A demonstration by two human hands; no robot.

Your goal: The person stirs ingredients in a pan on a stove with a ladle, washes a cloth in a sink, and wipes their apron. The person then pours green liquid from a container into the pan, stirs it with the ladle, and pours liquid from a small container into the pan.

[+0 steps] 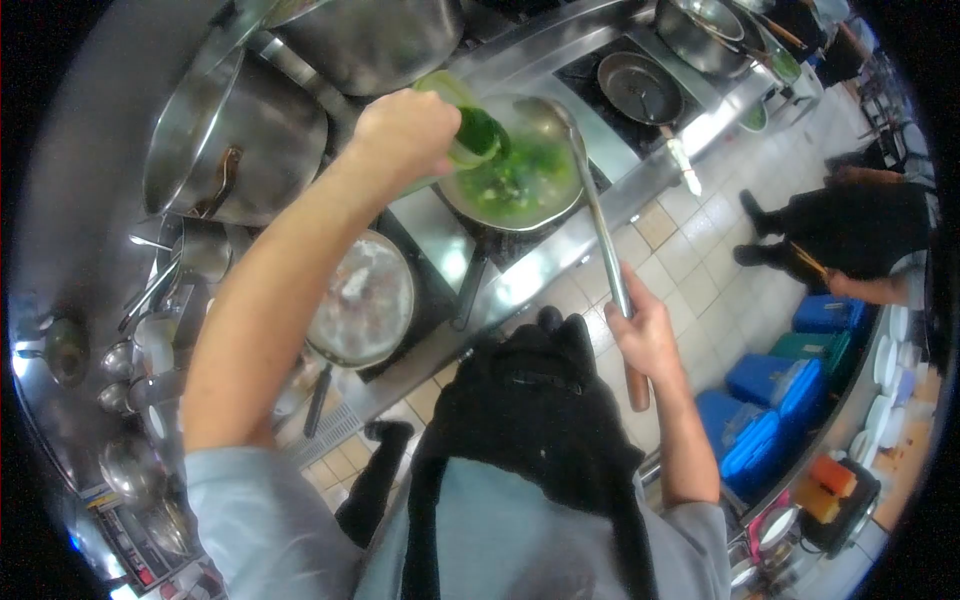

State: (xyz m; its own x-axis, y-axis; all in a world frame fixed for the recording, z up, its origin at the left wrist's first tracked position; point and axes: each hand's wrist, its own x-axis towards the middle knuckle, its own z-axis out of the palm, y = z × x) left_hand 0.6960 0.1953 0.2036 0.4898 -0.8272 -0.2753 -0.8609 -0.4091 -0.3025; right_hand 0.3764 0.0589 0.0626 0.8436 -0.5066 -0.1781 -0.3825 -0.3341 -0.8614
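Note:
My left hand (410, 130) is closed around a pale green see-through container (440, 85), tilted over a steaming pan (515, 222). Dark green contents (483, 133) show at its mouth, above the pan. In that pan lies liquid with bright green pieces (520, 175), partly veiled by steam. My right hand (645, 330) grips the long handle of a ladle (600, 215). The ladle's bowl (540, 118) is at the pan's far rim. Left of this pan, a second pan (362, 300) holds a pale, foamy liquid.
Large steel pots (250, 140) stand behind my left arm. A dark frying pan (640, 88) sits on a burner farther along. Ladles (115, 358) and small pots crowd the left. To the right are blue bins (770, 380) and another person holding chopsticks-like sticks (808, 260).

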